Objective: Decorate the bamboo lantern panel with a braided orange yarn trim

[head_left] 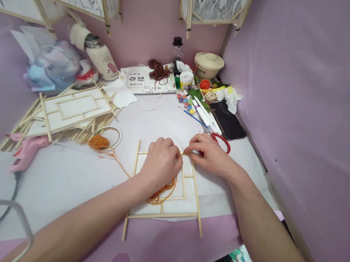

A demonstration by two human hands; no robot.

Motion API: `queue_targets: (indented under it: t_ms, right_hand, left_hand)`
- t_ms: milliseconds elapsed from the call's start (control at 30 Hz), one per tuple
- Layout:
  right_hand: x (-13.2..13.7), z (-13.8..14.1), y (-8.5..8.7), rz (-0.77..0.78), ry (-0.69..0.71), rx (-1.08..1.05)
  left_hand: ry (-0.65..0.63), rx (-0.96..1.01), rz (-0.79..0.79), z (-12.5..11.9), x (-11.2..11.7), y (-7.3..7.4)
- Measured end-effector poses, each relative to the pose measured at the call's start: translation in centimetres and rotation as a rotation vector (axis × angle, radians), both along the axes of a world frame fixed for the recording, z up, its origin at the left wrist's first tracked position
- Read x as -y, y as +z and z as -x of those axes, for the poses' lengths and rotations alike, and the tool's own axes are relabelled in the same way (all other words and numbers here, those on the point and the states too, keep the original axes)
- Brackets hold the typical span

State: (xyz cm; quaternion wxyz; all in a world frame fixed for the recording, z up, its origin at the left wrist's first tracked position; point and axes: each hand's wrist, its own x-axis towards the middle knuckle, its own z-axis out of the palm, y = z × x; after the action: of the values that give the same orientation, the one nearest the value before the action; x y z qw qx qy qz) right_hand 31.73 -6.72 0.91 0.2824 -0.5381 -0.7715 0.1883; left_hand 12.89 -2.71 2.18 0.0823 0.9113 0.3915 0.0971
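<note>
A frame of thin wooden sticks over white paper (197, 198) lies flat in front of me. My left hand (162, 161) rests over its upper part, thumb and fingers pinched at a bit of orange yarn. From the other side my right hand (207, 156) pinches at the same spot near the frame's top, its fingertips almost meeting the left ones. Loose loops of orange yarn (170, 189) sit on the frame under my left wrist. A strand runs left to an orange yarn ball (98, 142). The yarn's exact path between my fingers is too small to make out.
Red-handled scissors (226, 144) lie just beyond my right hand, near a black phone (229, 121) and white markers (204, 114). At left are a pink glue gun (28, 152) with its cord and stacked stick frames (78, 107). Paper lanterns (217, 3) hang above.
</note>
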Motion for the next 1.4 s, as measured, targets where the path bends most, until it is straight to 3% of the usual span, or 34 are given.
queue_targets:
  t_ms: [1400]
  right_hand:
    - [-0.14,0.05,0.0,-0.039,0.044,0.012]
  left_hand:
    - [0.036,-0.003,-0.049,-0.12,-0.4,0.06]
